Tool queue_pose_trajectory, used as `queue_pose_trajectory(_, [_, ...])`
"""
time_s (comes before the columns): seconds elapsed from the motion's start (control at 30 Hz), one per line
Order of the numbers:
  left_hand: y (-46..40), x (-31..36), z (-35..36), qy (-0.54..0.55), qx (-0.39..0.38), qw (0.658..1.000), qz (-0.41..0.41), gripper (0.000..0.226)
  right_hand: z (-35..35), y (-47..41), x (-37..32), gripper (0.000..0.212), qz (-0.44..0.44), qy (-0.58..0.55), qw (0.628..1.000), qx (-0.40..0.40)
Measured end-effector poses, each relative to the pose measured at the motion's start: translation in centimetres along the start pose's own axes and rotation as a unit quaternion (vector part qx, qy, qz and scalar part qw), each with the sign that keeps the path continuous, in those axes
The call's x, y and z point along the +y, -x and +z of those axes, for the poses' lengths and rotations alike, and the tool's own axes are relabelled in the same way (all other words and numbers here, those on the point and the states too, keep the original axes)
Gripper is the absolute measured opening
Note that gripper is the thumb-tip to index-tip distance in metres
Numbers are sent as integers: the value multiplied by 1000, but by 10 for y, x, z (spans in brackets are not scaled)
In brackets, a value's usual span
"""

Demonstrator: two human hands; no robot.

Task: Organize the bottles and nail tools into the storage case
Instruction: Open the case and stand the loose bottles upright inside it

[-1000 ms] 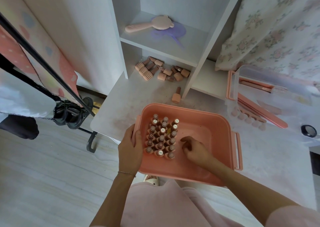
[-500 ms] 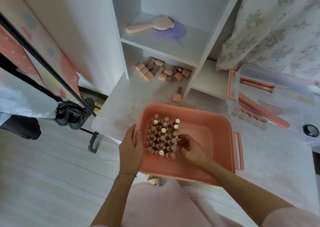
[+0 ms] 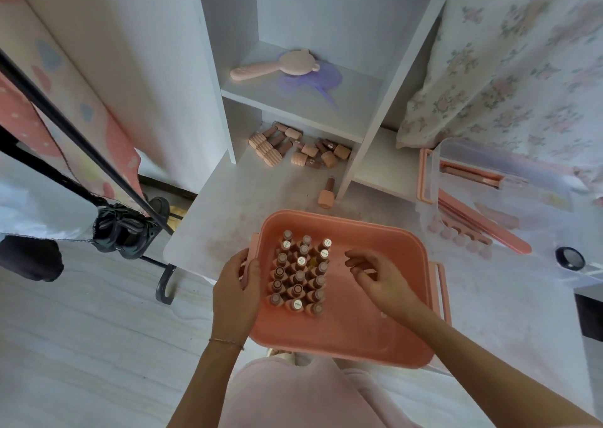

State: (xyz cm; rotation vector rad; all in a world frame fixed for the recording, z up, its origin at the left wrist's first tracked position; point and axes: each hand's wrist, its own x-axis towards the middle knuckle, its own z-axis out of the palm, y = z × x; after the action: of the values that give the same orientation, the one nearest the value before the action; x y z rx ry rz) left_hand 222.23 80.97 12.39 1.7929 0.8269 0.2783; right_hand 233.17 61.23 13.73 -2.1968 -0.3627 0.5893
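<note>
White desk (image 3: 208,218) carries the pink case (image 3: 368,329), its near edge overhanging; bottles (image 3: 298,276) stand packed at its left side. Left hand (image 3: 235,292) grips the case's left rim, while right hand (image 3: 380,276) hovers inside, loosely curled and empty. A careless brush from it could topple the rows, and loose bottles (image 3: 300,148) behind the case may roll.

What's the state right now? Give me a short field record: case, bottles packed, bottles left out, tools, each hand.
case: pink storage case on the white table, open
packed: upright bottles in rows on the case's left side; right side bare
left out: single bottle lying behind the case; pile of bottles under the shelf
tools: nail files by the clear lid, far right
left hand: grips case's left edge
right hand: above the case interior, fingers loosely curled, holding nothing
</note>
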Motion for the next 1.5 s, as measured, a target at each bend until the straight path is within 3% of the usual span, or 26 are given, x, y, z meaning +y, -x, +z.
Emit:
queue_pose_trajectory(0.17, [-35, 19, -9, -3, 17, 1000, 26, 23, -24, -23, -38, 33, -70, 6, 996, 57])
queue_pose_trajectory(0.33, [-96, 47, -7, -27, 19, 996, 81, 31, -33, -85, -67, 25, -32, 29, 995, 89])
queue_pose_trajectory(0.47, [-139, 45, 10, -63, 3, 996, 56, 30, -17, -135, -69, 20, 20, 136, 990, 2])
queue_pose_trajectory(0.57, [-166, 32, 24, -96, -28, 994, 35, 31, 6, -160, -59, 16, 28, 274, 959, -71])
queue_pose_trajectory(0.73, [-199, 15, 41, -202, -68, 974, 72, 39, 41, -192, -35, 58, 90, 366, 923, -80])
queue_pose_trajectory(0.8, [-210, 11, 47, -257, -88, 956, 108, 43, 45, -198, -31, 62, 75, 360, 928, -55])
queue_pose_trajectory(0.9, [-227, 11, 58, -336, -114, 923, 146, 49, 46, -203, -29, 45, 56, 308, 949, -26])
queue_pose_trajectory(1.0, [-242, 12, 70, -403, -121, 892, 167, 52, 49, -208, -27, 35, 70, 183, 980, -23])
queue_pose_trajectory(1.07, [-247, 12, 77, -431, -110, 879, 171, 53, 50, -209, -27, 40, 80, 112, 990, -36])
queue_pose_trajectory(1.17, [-247, 12, 83, -412, -68, 890, 181, 49, 51, -208, -25, 49, 105, 106, 987, -54])
queue_pose_trajectory(1.27, [-242, 10, 84, -393, -33, 901, 181, 42, 50, -208, -23, 29, 96, 118, 987, -49])
queue_pose_trajectory(1.37, [-237, 7, 84, -378, -32, 912, 156, 36, 47, -205, -28, 34, 87, 93, 991, -32])
queue_pose_trajectory(1.5, [-227, 7, 81, -313, -65, 939, 125, 34, 36, -192, -41, 18, 120, -2, 992, -40])
